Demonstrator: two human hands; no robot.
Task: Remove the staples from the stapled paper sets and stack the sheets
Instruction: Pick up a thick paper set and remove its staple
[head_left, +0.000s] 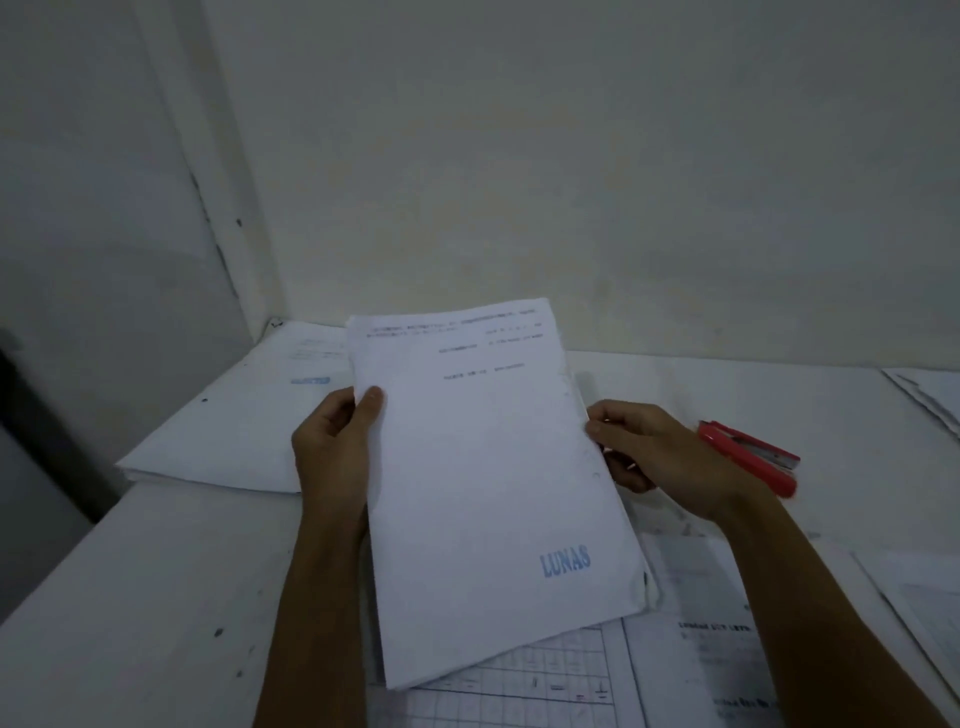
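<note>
A white paper set (493, 478) with faint print and a blue "LUNAS" stamp near its lower right is lifted above the table. My left hand (332, 447) grips its left edge, thumb on top. My right hand (660, 457) holds its right edge, thumb pressed against the sheets. A stack of white sheets (228, 431) lies at the back left corner of the table. No staple can be made out on the held set.
A red stapler (753, 457) lies on the white table (130, 597) just right of my right hand. Printed sheets with tables (675, 665) lie under the held set. More papers (930, 395) sit at the right edge. Walls close the back and left.
</note>
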